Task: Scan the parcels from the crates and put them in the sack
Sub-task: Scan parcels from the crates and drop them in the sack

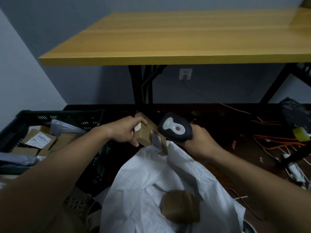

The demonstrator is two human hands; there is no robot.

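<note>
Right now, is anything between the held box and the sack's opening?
Nothing visible. The left hand grips the cardboard box just above the white sack; the right hand holds the scanner beside it.

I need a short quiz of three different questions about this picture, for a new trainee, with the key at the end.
1. True or false: the left hand holds a cardboard parcel above the white sack.
2. What does the right hand grip? A) a tape roll B) a handheld scanner C) a pen
3. Fill in: more parcels lie in the dark ____ at the left.

Key: 1. true. 2. B; its head points toward the parcel's white label. 3. crate.
</note>
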